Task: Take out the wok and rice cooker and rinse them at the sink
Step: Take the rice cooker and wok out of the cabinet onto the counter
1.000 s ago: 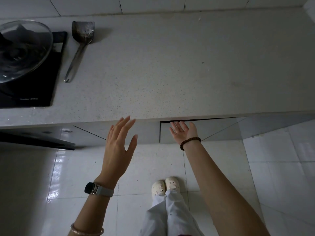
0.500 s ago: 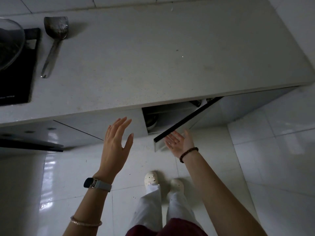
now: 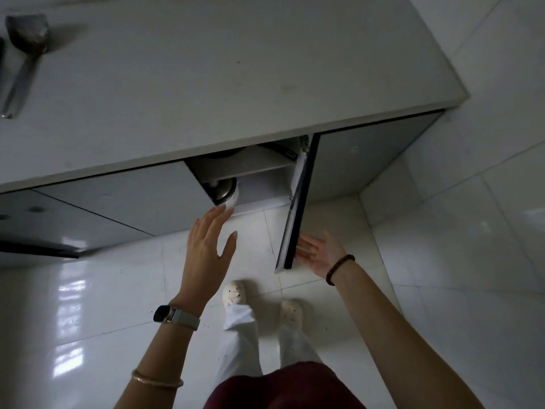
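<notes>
Under the counter a cabinet stands open, its door swung out toward me. On the lower shelf sits a white rice cooker with a metal lid, partly hidden by the neighbouring door. A dark rounded pan, perhaps the wok, shows on the upper shelf, mostly hidden by the countertop. My left hand is open with its fingertips just in front of the rice cooker. My right hand is open, palm against the outer face of the door near its free edge.
The pale countertop runs above the cabinet and ends at the right. A metal spatula lies on it at the far left. Glossy white floor tiles lie below, with my feet in white shoes.
The cabinet door has swung from shut to wide open under my right hand. My left hand has moved forward to the rice cooker. The view has shifted right, and the stove has left the frame.
</notes>
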Available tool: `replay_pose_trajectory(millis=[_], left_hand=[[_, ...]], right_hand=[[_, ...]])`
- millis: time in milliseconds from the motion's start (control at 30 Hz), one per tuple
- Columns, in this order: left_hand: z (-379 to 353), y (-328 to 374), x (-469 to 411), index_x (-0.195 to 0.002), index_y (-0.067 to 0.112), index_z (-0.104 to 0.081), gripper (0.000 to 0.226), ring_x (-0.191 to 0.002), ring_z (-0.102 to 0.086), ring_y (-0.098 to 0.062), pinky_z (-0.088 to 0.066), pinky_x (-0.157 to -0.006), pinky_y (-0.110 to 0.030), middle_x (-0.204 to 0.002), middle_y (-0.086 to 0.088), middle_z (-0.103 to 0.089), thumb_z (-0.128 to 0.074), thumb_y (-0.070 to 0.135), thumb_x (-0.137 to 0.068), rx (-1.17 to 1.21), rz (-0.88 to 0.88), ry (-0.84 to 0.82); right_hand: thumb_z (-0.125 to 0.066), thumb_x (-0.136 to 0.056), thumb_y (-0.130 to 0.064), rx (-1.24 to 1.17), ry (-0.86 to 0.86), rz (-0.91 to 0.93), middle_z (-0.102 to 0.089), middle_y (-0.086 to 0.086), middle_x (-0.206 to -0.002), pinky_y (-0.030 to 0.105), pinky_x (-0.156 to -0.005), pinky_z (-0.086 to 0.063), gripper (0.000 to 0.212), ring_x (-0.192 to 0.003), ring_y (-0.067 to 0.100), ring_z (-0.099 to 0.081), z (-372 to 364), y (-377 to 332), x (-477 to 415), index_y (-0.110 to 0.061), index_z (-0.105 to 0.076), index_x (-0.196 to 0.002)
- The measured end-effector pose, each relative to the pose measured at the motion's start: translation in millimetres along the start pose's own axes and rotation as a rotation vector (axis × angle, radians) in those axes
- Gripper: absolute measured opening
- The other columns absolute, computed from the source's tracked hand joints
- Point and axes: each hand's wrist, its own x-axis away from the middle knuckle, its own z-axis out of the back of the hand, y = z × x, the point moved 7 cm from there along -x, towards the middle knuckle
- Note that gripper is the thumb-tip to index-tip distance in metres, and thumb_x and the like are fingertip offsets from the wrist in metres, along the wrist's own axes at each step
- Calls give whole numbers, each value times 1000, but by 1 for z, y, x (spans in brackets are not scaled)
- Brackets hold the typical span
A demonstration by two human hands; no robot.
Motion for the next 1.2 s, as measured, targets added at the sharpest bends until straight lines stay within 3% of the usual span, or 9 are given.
replay_pose_trajectory(millis=[300, 400, 567, 733, 800, 867, 967, 1100, 1200], left_hand=[[-59, 68, 16, -137, 14, -50, 44, -134, -43, -25, -38, -107, -56, -141, -7, -49, -55, 22, -94, 17, -70, -57], [-74, 83, 10, -136, 14, -51, 45, -133, -44, -27, -38, -107, -56, -141, -8, -50, -51, 28, -94, 9, -96, -96], [-87, 102, -4, -137, 12, -51, 45, -135, -42, -30, -36, -109, -57, -142, -10, -49, -54, 25, -93, -5, -136, -116], [-88, 107, -16, -136, 12, -51, 44, -136, -41, -28, -30, -114, -53, -143, -8, -49, -55, 23, -94, 11, -158, -108], [-87, 99, -20, -137, 12, -51, 44, -136, -41, -27, -33, -112, -53, -142, -8, -49, -57, 20, -94, 28, -134, -105], [-84, 87, -24, -137, 13, -50, 44, -135, -42, -27, -36, -110, -53, -142, -7, -50, -56, 19, -94, 44, -99, -94], [-73, 68, -29, -137, 14, -50, 41, -133, -43, -25, -35, -111, -43, -142, -7, -49, -55, 18, -96, 66, -33, -60], [-47, 27, -39, -131, 17, -54, 33, -117, -50, -13, -34, -97, -16, -130, -4, -56, -52, 16, -98, 241, 138, -1], [-25, -19, -49, -126, 20, -57, 28, -118, -54, -19, -37, -93, -19, -125, 1, -58, -48, 21, -100, 405, 318, 42]], right_hand=[[-31, -96, -60, 150, 7, 63, -56, 17, -127, 33, -102, -37, 73, -105, 24, -54, 83, -58, 38, 0, -47, -134], [-30, -97, -59, 208, 58, 130, -57, 13, -123, 30, -100, -36, 71, -103, 20, -54, 102, -78, 47, -3, -46, -137], [-27, -96, -62, 305, 129, 204, -45, 16, -143, 31, -112, -27, 69, -130, 24, -43, 126, -106, 51, -11, -49, -137], [-28, -95, -63, 275, 75, 152, -46, 19, -140, 32, -102, -34, 68, -114, 25, -50, 117, -103, 56, -14, -49, -137], [-27, -97, -59, 332, 91, 167, -46, 17, -141, 35, -110, -30, 65, -124, 26, -46, 111, -101, 56, -13, -47, -138], [-29, -99, -53, 504, 163, 262, -47, 10, -142, 40, -114, -28, 58, -132, 25, -42, 102, -105, 57, -14, -47, -138], [-41, -99, -38, 723, 277, 554, -54, 2, -131, 32, -99, -38, 39, -119, 18, -49, 78, -120, 71, -18, -53, -131], [-47, -98, -24, 894, 195, 864, -56, -4, -129, 29, -100, -43, 34, -116, 9, -52, 17, -126, 86, -17, -52, -132], [-49, -98, -23, 1033, 156, 1043, -53, -5, -132, 27, -102, -41, 35, -121, 9, -48, -38, -127, 85, -19, -51, -133]])
